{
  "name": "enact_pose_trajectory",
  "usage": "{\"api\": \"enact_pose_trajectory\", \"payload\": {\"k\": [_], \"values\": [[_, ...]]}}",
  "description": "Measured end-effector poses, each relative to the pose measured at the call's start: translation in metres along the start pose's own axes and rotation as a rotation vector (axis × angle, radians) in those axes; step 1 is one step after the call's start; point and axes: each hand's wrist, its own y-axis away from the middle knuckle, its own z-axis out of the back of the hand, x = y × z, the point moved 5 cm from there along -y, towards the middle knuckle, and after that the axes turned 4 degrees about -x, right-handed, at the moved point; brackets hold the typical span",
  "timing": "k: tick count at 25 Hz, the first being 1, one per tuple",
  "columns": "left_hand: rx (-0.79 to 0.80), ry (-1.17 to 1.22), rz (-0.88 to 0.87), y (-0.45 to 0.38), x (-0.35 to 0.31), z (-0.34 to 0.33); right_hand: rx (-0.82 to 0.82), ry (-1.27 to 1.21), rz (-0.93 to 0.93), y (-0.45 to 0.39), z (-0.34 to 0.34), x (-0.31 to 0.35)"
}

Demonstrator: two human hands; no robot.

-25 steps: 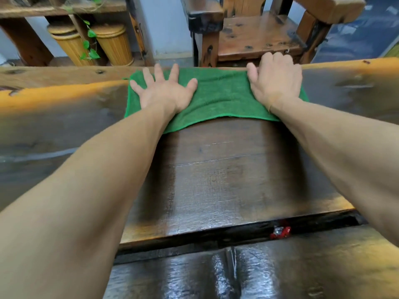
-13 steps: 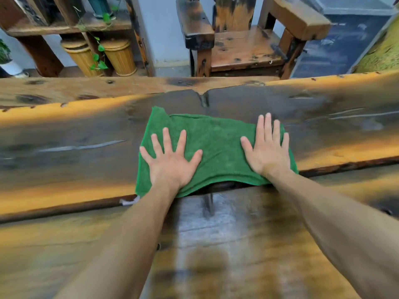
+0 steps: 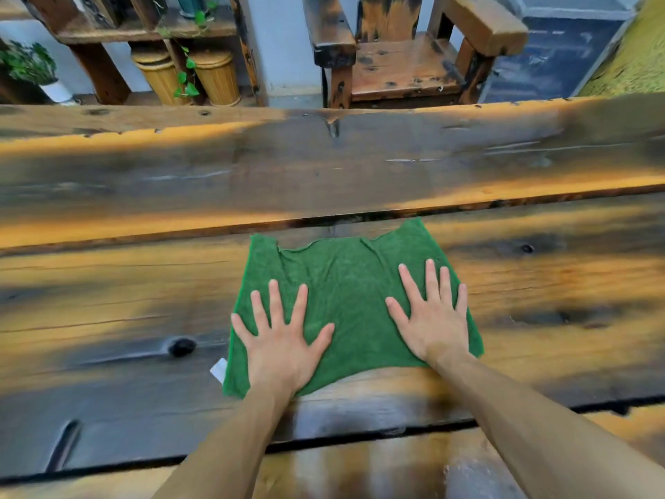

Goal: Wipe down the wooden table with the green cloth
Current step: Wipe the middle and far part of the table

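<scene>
The green cloth (image 3: pixel 345 304) is spread flat on the middle plank of the wooden bench (image 3: pixel 108 293), its far edge just short of the dark gap between two planks. A small white tag (image 3: pixel 218 369) is seen at its near left corner. The left hand (image 3: pixel 282 336) is laid palm down on the near left part of the cloth, fingers straight and fanned apart, nothing being gripped. The right hand (image 3: pixel 433 315) is pressed flat on the near right part in the same way, fingers straight and closer together, the little finger lying near the cloth's right edge. Both forearms are stretched forward from the lower edge of the view.

The bench surface is made of long rough planks, dark in places and orange where light falls, with a black knot (image 3: pixel 181 346) to the left of the cloth.

Beyond the bench a heavy wooden armchair (image 3: pixel 403 66) is placed, its seat bare. To the left, two lidded yellow ribbed bins (image 3: pixel 187 75) are set side by side under a wooden shelf (image 3: pixel 144 30); their contents cannot be seen. A vine (image 3: pixel 185 81) is hung in front of them, and a leafy plant is kept in a white pot (image 3: pixel 55 91) at far left.
</scene>
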Motion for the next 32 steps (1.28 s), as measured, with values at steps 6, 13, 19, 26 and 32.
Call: {"api": "enact_pose_trajectory", "payload": {"k": [6,13,19,26,32], "values": [[0.017,0.019,-0.003,0.092,0.008,-0.012,0.021,0.022,0.010,0.097,-0.013,-0.016],[0.031,0.018,-0.019,0.195,0.020,-0.027,0.003,0.024,-0.017,0.206,-0.027,-0.029],[-0.002,0.016,-0.041,0.295,0.030,-0.047,0.015,0.018,-0.037,0.306,-0.042,-0.045],[0.017,0.033,-0.077,0.412,0.034,-0.064,0.013,-0.018,-0.066,0.427,-0.060,-0.069],[0.069,0.070,-0.095,0.474,0.024,-0.074,0.074,-0.045,-0.155,0.503,-0.067,-0.093]]}}
